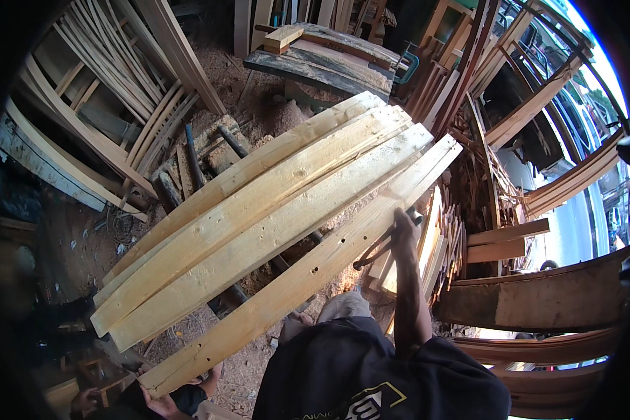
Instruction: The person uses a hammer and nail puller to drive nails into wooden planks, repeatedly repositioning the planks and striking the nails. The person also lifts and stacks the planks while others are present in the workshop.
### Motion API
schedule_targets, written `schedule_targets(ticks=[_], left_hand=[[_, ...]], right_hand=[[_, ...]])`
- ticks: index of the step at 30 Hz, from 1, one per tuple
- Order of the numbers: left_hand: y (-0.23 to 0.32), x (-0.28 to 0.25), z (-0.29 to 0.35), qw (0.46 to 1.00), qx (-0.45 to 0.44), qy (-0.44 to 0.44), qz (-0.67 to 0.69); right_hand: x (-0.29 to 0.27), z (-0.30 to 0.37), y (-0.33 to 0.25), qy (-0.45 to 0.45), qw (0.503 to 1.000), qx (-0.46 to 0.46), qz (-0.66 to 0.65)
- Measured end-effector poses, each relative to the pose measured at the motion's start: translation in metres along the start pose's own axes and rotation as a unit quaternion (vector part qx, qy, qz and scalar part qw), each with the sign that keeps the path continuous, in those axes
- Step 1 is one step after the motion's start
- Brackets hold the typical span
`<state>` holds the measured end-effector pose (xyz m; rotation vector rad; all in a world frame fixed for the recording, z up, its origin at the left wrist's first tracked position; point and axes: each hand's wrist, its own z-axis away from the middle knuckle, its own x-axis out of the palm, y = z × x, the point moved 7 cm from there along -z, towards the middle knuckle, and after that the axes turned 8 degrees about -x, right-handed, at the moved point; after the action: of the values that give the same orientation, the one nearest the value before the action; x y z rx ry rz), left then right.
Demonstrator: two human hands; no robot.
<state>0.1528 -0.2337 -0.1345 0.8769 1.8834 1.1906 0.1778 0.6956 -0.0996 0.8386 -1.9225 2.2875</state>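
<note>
My right hand [403, 225] is closed around a dark tool with a short round end [416, 215], at the near edge of a long pale plank [280, 287]. A thin dark curved piece [371, 256] shows beside the wrist; whether it belongs to the tool, I cannot tell. Several dark holes or knots dot the plank. By its near edge in front of me is a small patch of skin [299, 318]; it may be my left hand or a foot. At the lower left, another person's hand [162, 404] holds the plank's end.
Beyond the plank, several thick curved timbers [259, 210] lie side by side over dark bars [194, 157]. A workbench [322, 63] with wood on it stands at the back. Thin strips [112, 56] lean at the left, and curved boards [539, 294] are stacked at the right. Sawdust covers the floor.
</note>
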Motion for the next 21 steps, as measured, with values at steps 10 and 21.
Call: schedule_targets(ticks=[10,21], left_hand=[[-0.016,0.004,0.049,0.942,-0.243,-0.061,0.223],[0.112,0.087,0.114,0.843,-0.34,-0.243,0.339]], right_hand=[[-0.061,-0.015,-0.028,0.02,0.999,-0.032,-0.032],[-0.196,-0.074,-0.015,0.043,0.997,0.063,0.015]])
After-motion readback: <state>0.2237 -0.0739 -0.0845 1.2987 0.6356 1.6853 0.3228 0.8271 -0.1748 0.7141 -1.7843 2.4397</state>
